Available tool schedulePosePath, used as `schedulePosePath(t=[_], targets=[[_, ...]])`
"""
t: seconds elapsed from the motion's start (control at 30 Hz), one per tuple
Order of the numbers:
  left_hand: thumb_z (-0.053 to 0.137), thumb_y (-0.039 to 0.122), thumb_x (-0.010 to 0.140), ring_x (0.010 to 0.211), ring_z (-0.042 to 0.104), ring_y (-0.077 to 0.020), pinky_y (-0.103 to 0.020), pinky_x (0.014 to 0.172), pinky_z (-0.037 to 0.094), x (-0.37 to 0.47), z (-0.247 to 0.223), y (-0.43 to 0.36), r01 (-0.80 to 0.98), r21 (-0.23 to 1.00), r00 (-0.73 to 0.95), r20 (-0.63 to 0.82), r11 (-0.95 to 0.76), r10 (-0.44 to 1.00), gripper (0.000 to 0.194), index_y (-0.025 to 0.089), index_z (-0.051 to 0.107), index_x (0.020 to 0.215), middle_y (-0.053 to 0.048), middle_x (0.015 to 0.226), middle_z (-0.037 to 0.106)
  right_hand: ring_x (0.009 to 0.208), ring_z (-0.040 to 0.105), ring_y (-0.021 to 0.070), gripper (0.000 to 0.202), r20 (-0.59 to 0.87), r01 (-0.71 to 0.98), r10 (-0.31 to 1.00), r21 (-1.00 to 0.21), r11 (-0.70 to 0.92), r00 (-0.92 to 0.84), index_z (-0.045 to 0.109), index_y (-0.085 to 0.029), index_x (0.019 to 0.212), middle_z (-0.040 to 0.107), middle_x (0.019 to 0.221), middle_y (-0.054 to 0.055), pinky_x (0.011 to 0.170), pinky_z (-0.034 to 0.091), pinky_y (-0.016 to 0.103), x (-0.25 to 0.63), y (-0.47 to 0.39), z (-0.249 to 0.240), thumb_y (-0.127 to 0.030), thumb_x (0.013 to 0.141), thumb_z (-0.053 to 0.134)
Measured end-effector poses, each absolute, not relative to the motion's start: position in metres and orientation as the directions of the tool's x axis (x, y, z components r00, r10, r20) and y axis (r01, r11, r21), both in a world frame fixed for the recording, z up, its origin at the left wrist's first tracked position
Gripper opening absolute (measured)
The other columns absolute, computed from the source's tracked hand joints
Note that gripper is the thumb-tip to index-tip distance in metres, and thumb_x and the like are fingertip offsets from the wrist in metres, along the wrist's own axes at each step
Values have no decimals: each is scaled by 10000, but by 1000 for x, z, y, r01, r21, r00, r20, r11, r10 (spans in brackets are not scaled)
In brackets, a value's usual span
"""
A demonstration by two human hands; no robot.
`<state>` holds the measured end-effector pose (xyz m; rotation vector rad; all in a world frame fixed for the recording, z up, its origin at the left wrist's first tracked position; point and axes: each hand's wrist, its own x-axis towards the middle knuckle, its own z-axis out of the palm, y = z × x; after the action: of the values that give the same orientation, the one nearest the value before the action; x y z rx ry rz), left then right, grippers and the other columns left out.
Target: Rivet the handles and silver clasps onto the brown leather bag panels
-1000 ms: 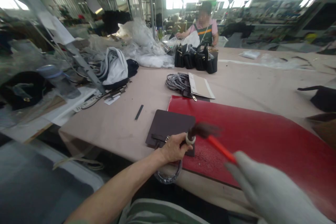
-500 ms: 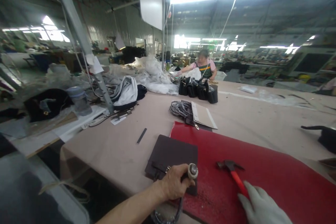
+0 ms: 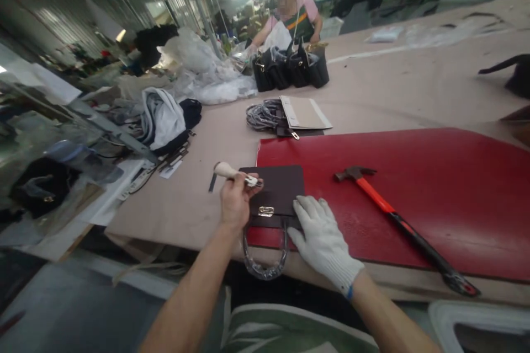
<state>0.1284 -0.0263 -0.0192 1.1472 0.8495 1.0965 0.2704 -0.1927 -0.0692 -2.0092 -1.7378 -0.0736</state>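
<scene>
My left hand (image 3: 237, 198), bare, is closed around a short tool with a pale, rounded handle (image 3: 226, 170); its exact kind is unclear. It hovers over the left side of a dark brown bag piece (image 3: 279, 185), which lies flat at the table's near edge. A gold clasp (image 3: 266, 211) sits near the piece's lower edge, and a plastic-wrapped loop handle (image 3: 265, 273) hangs toward me. My right hand (image 3: 321, 234), in a white knit glove, rests with fingers stretched out on the piece's right edge. To its right lies a claw hammer (image 3: 385, 207) with a red and black handle.
Beneath the bag piece and hammer is a red sheet (image 3: 439, 187) on the covered table (image 3: 372, 83). Farther back are a stack of bag parts (image 3: 306, 113) and several black bags (image 3: 292, 69). A co-worker (image 3: 296, 11) is behind them. A metal post (image 3: 111, 129) stands left.
My right hand has let go of the hammer, now lying on the red sheet, and has moved onto the bag piece. My left hand has turned the pale-handled tool. The view has tilted down.
</scene>
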Motion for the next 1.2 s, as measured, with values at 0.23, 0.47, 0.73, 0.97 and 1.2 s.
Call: schedulePosePath(t=[0.23, 0.47, 0.73, 0.97, 1.2], targets=[[593, 428, 907, 817, 693, -278, -341, 729, 507, 40, -19, 31, 879, 430, 252, -50, -207, 967, 299, 154, 645, 797, -118, 803, 713, 1331, 491, 368, 459, 376, 928, 902, -366, -66, 213, 631, -111, 1326, 567, 1435, 158, 1210, 307, 599, 272, -191, -69, -268, 895, 634], [522, 324, 989, 1005, 688, -313, -370, 829, 514, 36, -39, 6, 960, 34, 281, -70, -279, 957, 252, 142, 697, 997, -168, 1041, 713, 1324, 491, 357, 411, 360, 919, 907, -387, -68, 219, 645, -137, 1289, 574, 1411, 141, 1201, 307, 618, 275, -190, -70, -256, 897, 606], [567, 195, 994, 1031, 639, -209, -319, 942, 519, 42, -32, -12, 595, 319, 730, 171, -738, 662, 145, 177, 663, 1100, -72, 1084, 684, 1066, 601, 313, 290, 156, 979, 986, -201, -19, 51, 712, -229, 1246, 682, 1165, 94, 1024, 437, 535, 277, -157, -31, -231, 976, 606], [492, 63, 942, 955, 563, -265, -390, 845, 505, 69, -22, -21, 379, -36, 924, -42, -925, 380, 171, 124, 638, 1006, -120, 1015, 617, 875, 605, 295, 312, 5, 989, 989, 11, 150, -150, 721, -148, 1142, 661, 979, 125, 780, 466, 406, 288, -143, -15, -46, 932, 514], [438, 24, 918, 953, 534, -277, -417, 847, 491, 90, -35, -44, 356, 38, 932, 59, -934, 358, 236, 138, 628, 998, -123, 1035, 603, 969, 628, 254, 322, 242, 972, 970, -226, 65, -9, 668, -138, 1230, 669, 1114, 123, 867, 508, 359, 343, -180, -44, -135, 992, 451]])
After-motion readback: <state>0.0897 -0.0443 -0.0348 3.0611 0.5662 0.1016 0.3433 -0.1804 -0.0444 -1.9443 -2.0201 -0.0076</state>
